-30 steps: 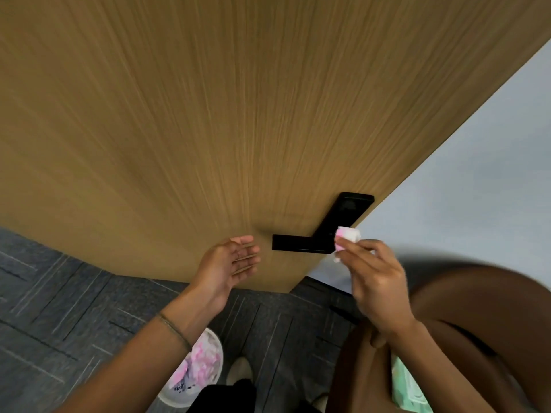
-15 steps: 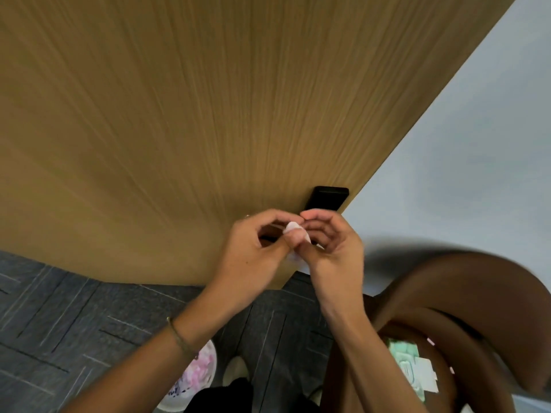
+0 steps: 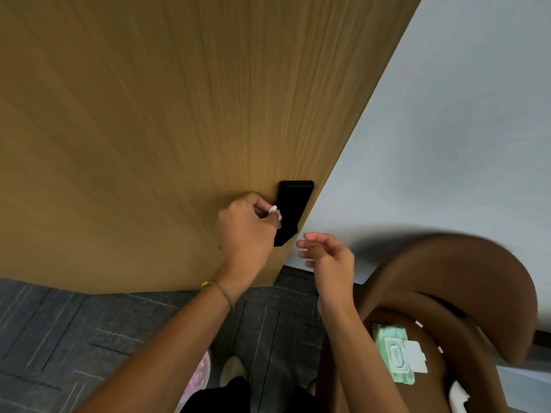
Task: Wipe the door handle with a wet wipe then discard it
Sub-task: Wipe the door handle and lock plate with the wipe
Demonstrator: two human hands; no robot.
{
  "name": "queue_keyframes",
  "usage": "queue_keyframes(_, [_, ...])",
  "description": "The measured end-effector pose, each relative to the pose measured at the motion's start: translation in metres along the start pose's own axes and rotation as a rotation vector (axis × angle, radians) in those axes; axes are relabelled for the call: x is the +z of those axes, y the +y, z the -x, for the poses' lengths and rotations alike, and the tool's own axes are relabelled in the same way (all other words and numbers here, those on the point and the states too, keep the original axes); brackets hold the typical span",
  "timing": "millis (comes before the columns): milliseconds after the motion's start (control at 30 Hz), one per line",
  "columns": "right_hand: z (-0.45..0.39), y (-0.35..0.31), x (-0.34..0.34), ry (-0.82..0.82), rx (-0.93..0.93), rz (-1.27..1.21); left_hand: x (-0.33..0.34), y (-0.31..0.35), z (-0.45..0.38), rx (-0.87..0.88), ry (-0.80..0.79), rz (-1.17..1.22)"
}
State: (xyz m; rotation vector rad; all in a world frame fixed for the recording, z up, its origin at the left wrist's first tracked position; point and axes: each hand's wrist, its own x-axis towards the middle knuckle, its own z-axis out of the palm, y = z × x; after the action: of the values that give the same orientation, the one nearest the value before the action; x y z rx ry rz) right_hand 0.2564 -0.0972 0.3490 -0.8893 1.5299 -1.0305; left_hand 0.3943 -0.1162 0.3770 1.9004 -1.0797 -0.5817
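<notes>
Pinching the soft, limp wet wipe (image 3: pixel 275 212) in our left hand (image 3: pixel 244 231), we press it to the door handle (image 3: pixel 290 213); right hand (image 3: pixel 328 257) hangs spread.

Black door handle (image 3: pixel 293 213), white wet wipe (image 3: pixel 275 210), tan wood-grain door (image 3: pixel 149 129)

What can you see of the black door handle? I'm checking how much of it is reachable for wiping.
The matte black door handle has a rectangular plate mounted near the wooden door's edge. The left hand covers the lever, its fingers pressing a small white wet wipe against the plate's left side.
</notes>
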Motion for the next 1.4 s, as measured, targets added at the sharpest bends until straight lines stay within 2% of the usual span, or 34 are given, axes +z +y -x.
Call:
queue_keyframes(100, [-0.004,0.007,0.008,-0.068,0.180,-0.122,0.004,0.001,0.001,-0.040,-0.020,0.065])
queue_keyframes(300, [-0.014,0.010,0.031,-0.232,0.567,-0.674,0.007,-0.004,0.004,-0.031,-0.170,-0.101])
queue_keyframes(433, [-0.016,0.014,0.039,-0.244,0.685,-0.823,0.001,-0.006,0.001,0.000,-0.297,-0.147])
queue_keyframes(500, [-0.017,0.015,0.040,-0.213,0.677,-0.841,-0.004,-0.006,-0.001,0.020,-0.370,-0.146])
queue_keyframes(600, [-0.022,0.009,0.039,-0.089,0.580,-0.801,-0.015,-0.006,0.000,0.118,-0.394,-0.178])
queue_keyframes(800, [-0.028,-0.012,0.041,0.241,0.378,-0.724,-0.040,-0.020,0.015,0.222,-0.241,-0.165])
queue_keyframes(867, [-0.026,-0.018,0.044,0.297,0.228,-0.631,-0.046,-0.022,0.018,0.253,-0.215,-0.115])
queue_keyframes(1033, [-0.012,-0.018,0.049,0.305,-0.300,-0.198,-0.055,-0.024,0.022,0.292,-0.171,-0.032])
queue_keyframes(1167, [-0.002,-0.003,0.043,0.238,-0.459,0.133,-0.066,-0.032,0.023,0.305,-0.150,0.007])
queue_keyframes(1300, [0.004,0.005,0.037,0.147,-0.771,0.502,-0.083,-0.045,0.024,0.299,-0.088,0.001])
queue_keyframes(1400, [0.007,0.005,0.028,0.048,-0.885,0.755,-0.093,-0.057,0.025,0.293,-0.067,-0.032])
